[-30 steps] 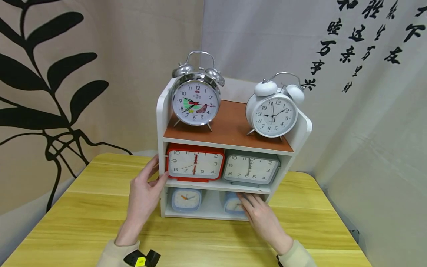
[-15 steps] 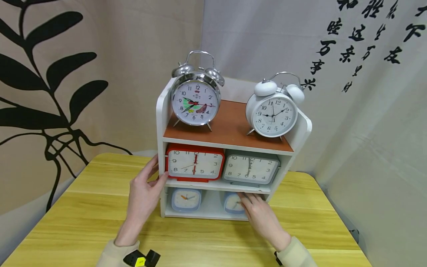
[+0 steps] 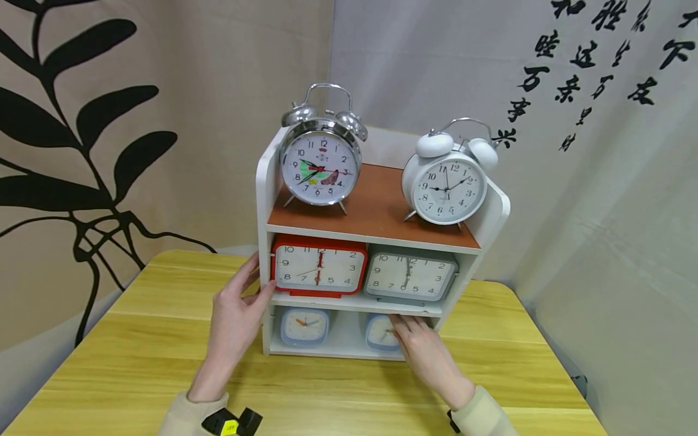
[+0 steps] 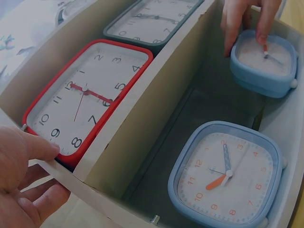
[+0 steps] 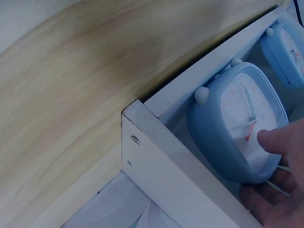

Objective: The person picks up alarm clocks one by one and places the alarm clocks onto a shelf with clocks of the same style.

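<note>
In the head view my left hand (image 3: 235,316) grips the left side panel of a white shelf unit (image 3: 264,200). Its thumb lies over the front edge by the lower corner of a red clock (image 4: 88,102), and the other fingers are outside. My right hand (image 3: 432,358) reaches into the bottom compartment, holding a small light-blue alarm clock (image 5: 237,118) there. The thumb is on the clock's face, with fingers around its side. A matching blue alarm clock (image 3: 304,327) stands at the left of that compartment.
A grey-green clock (image 3: 410,275) stands beside the red one on the middle shelf. On the brown top are a silver twin-bell alarm clock (image 3: 320,160) and a white one (image 3: 448,188). The unit stands on a wooden table (image 3: 163,339), with curtains behind.
The blue alarm clock in my right hand has shifted slightly left and its face has turned a little more to the front. My left hand and the shelf unit stay put.
</note>
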A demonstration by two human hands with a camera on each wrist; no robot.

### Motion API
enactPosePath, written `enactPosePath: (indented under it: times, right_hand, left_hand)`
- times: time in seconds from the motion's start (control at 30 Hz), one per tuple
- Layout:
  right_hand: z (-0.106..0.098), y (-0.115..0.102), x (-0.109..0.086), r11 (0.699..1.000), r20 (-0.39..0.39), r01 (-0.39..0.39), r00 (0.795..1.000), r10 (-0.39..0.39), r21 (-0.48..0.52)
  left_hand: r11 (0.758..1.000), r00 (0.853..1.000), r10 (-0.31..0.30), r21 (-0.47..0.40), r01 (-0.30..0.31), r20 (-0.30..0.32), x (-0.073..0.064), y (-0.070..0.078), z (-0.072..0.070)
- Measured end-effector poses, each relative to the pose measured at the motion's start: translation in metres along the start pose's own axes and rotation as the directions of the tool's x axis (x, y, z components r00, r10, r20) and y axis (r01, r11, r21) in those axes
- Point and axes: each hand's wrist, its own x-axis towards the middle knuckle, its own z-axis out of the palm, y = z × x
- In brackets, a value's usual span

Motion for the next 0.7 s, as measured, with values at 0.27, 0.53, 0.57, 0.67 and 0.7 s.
enactPosePath:
  times: [0.27, 0.53, 0.57, 0.67, 0.7]
  right_hand:
    - [0.002, 0.000, -0.001, 1.000, 0.003, -0.003, 1.000, 0.003, -0.001]
    - [-0.001, 0.000, -0.008, 0.998, 0.021, 0.013, 1.000, -0.015, 0.057]
    - [-0.002, 0.000, -0.009, 0.998, 0.029, 0.016, 0.999, -0.018, 0.067]
    - [-0.009, -0.001, -0.013, 0.995, 0.020, 0.031, 0.999, -0.033, 0.097]
    - [-0.011, -0.001, -0.014, 0.993, 0.000, 0.044, 0.999, -0.044, 0.108]
  left_hand:
    - [1.000, 1.000, -0.003, 0.003, 0.003, 0.001, 0.000, 0.000, 0.000]
    - [1.000, 1.000, -0.020, 0.011, 0.020, 0.002, -0.001, 0.000, 0.000]
    - [1.000, 1.000, -0.025, 0.011, 0.025, 0.001, -0.001, 0.000, 0.000]
    - [0.999, 0.999, -0.033, 0.018, 0.033, -0.003, 0.000, 0.000, 0.000]
    - [0.999, 0.999, -0.034, 0.021, 0.034, -0.001, 0.000, -0.001, -0.001]
